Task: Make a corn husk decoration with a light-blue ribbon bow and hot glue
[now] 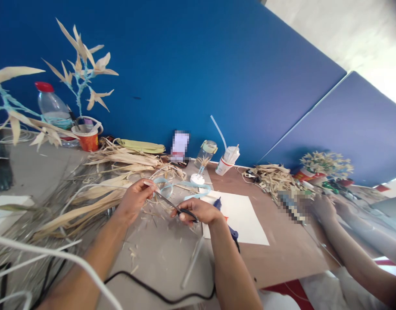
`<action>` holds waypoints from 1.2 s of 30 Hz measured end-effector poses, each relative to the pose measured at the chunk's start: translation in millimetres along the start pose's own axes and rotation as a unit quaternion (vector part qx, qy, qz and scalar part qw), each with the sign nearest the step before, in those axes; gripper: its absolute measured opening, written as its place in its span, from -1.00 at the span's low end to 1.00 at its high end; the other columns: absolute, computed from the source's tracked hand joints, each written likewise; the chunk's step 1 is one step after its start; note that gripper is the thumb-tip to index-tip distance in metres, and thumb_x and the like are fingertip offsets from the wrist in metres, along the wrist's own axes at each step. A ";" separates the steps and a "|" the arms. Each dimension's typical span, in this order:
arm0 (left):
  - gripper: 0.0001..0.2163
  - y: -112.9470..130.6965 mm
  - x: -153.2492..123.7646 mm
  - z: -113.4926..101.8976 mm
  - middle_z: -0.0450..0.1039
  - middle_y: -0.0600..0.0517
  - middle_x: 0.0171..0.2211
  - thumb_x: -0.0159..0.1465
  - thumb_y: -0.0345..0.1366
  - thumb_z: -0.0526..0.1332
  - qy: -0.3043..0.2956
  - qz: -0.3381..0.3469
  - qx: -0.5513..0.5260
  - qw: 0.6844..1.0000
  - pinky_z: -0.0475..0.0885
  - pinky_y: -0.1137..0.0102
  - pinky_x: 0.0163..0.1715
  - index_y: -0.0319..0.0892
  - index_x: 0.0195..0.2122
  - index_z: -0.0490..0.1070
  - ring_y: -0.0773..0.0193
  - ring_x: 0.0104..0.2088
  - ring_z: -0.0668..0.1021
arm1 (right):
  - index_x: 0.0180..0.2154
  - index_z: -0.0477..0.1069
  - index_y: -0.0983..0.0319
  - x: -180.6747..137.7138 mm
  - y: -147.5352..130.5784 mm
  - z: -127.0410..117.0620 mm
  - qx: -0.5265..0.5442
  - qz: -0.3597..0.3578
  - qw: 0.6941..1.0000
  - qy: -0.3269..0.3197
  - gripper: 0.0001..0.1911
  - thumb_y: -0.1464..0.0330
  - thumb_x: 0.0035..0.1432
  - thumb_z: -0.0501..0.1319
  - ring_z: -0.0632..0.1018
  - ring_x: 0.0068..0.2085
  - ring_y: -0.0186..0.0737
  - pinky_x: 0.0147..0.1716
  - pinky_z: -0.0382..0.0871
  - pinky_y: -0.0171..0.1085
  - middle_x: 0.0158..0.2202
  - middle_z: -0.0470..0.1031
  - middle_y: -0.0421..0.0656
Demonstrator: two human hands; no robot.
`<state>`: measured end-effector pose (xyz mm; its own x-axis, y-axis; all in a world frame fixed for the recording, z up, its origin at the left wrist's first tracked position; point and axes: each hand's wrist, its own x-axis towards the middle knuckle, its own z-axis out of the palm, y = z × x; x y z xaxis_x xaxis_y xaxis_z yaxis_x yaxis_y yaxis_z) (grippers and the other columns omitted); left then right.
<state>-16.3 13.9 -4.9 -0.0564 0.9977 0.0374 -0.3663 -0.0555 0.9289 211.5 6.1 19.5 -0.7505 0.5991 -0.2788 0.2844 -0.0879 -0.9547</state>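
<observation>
Observed black-handled scissors (167,201) over the middle of the table, clamped in the right hand (199,211), with blades angled far left. Noted thumb and finger of the left hand (139,196) pinched together at the blade tips, apparently on an end of a pale-blue strip (204,193). Found the rest of that strip curling rightward on the far side of the right hand. Confirmed hands apart, with only the scissors between. Unable to tell blade opening.

Recorded to the right, partly under the right forearm, a blue glue gun (233,234) on a sheet of white paper (251,224). Located nearer, between the forearms, a translucent stick (191,265) and a black cable (159,295).

Listed far left: dried corn husks (129,161), a red-capped bottle (52,105) and an orange-red cup (88,141) beside a husk-leaved plant (81,84). Listed far centre: a lidded clear jar (207,151) and a white paper cup (224,165). Noted far right a co-worker's hands (325,207), well apart.
</observation>
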 end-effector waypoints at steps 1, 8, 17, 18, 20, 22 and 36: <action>-0.76 -0.3 0.2 -0.1 0.40 0.09 -0.50 -0.10 -0.20 0.46 -0.001 0.000 -0.002 1.000 0.24 0.48 -0.51 -0.19 -0.52 0.46 0.39 -0.52 0.35 | -0.19 0.50 0.30 0.0 0.0 0.0 0.001 0.000 1.000 0.000 -0.36 -0.11 -0.10 0.31 0.25 -0.61 -0.41 -0.55 0.14 -0.36 -0.66 0.28 -0.34; -0.79 2.2 -0.5 -2.2 0.42 0.08 -0.51 -0.11 -0.24 0.46 0.002 -0.026 -0.023 0.999 0.25 0.47 -0.52 -0.20 -0.53 0.47 0.40 -0.53 0.37 | -0.18 0.50 0.31 -0.1 -0.8 0.2 -0.017 0.011 1.000 0.006 -0.33 -0.12 -0.12 0.31 0.25 -0.60 -0.41 -0.55 0.13 -0.36 -0.66 0.27 -0.34; -0.82 4.1 -0.7 -5.4 0.43 0.06 -0.53 -0.06 -0.25 0.42 -0.014 -0.077 -0.014 0.997 0.23 0.49 -0.55 -0.22 -0.54 0.48 0.42 -0.56 0.35 | -0.19 0.52 0.30 -1.1 -2.3 2.0 -0.043 0.024 0.999 0.021 -0.34 -0.12 -0.11 0.31 0.22 -0.59 -0.43 -0.55 0.11 -0.38 -0.67 0.25 -0.35; -0.82 3.9 -0.6 -5.2 0.41 0.07 -0.54 -0.06 -0.25 0.41 -0.010 -0.074 -0.006 0.997 0.23 0.49 -0.55 -0.22 -0.55 0.47 0.41 -0.57 0.35 | -0.19 0.52 0.30 -1.3 -2.8 2.4 -0.044 0.027 0.998 0.025 -0.35 -0.12 -0.11 0.31 0.22 -0.59 -0.44 -0.56 0.10 -0.38 -0.67 0.24 -0.35; -0.82 3.5 -0.7 -4.7 0.37 0.09 -0.57 -0.06 -0.23 0.41 -0.001 -0.067 0.009 0.998 0.22 0.49 -0.55 -0.21 -0.55 0.47 0.40 -0.57 0.34 | -0.19 0.53 0.30 -1.4 -4.0 3.2 -0.049 0.033 0.998 0.031 -0.37 -0.09 -0.10 0.33 0.21 -0.59 -0.44 -0.57 0.07 -0.39 -0.66 0.25 -0.34; -0.81 3.4 -1.0 -4.3 0.33 0.11 -0.59 -0.06 -0.23 0.41 0.003 -0.060 0.019 0.998 0.21 0.49 -0.54 -0.20 -0.55 0.46 0.40 -0.57 0.32 | -0.19 0.54 0.29 -1.0 -4.9 3.8 -0.053 0.039 0.997 0.037 -0.42 -0.04 -0.09 0.34 0.20 -0.58 -0.44 -0.57 0.06 -0.40 -0.66 0.25 -0.34; -0.81 1.3 3.9 -7.1 0.38 0.11 -0.53 -0.11 -0.29 0.45 0.052 -0.040 -0.085 0.994 0.23 0.50 -0.57 -0.20 -0.49 0.49 0.45 -0.56 0.32 | -0.04 0.44 0.31 -2.8 -5.2 -1.8 -0.067 0.016 0.983 0.172 -0.52 0.19 0.04 0.28 0.33 -0.52 -0.38 -0.50 0.17 -0.37 -0.57 0.37 -0.28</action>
<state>-23.6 17.5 -6.2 -0.1131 0.9902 -0.0815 -0.5240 0.0102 0.8517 213.2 6.3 25.4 -0.4995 0.8338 -0.2352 0.3989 -0.0196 -0.9168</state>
